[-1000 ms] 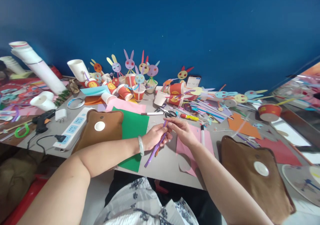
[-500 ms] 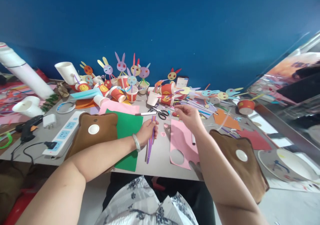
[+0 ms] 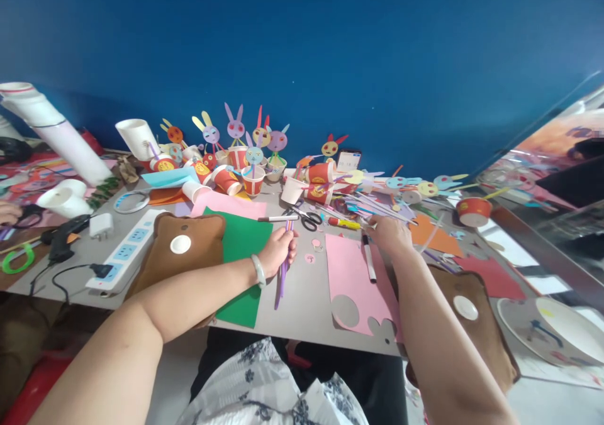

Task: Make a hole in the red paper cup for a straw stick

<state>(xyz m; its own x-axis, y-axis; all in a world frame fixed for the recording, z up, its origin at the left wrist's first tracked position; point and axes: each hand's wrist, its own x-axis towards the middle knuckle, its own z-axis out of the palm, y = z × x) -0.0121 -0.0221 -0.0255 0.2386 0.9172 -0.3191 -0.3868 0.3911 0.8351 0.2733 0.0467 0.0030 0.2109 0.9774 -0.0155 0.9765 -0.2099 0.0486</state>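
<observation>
My left hand (image 3: 278,252) is closed around a few narrow purple strips (image 3: 283,280), upright above the grey table. Reaching forward, my right hand (image 3: 392,233) is at the near edge of a pile of thin coloured strips (image 3: 377,208). Its fingers bend down and their tips are hidden, so whether they grip anything cannot be told. A pink paper sheet (image 3: 352,274) with round cut-outs lies between my hands, a marker (image 3: 369,260) on it. Black-handled scissors (image 3: 309,220), a capped marker (image 3: 278,218), a yellow-and-red tool (image 3: 344,223) and a small pink disc (image 3: 309,259) lie nearby.
Rabbit-faced paper figures (image 3: 255,154) and red paper cups (image 3: 226,180) crowd the back. Brown pouches (image 3: 189,249) flank my arms, one over green paper (image 3: 240,268). A power strip (image 3: 125,255) and glue gun (image 3: 63,242) lie left; another person's hand (image 3: 8,214) is beside scissors.
My right hand has moved right, from above the pink sheet's far edge to the strip pile, uncovering the yellow-and-red tool and the marker. My left hand keeps its grip on the purple strips.
</observation>
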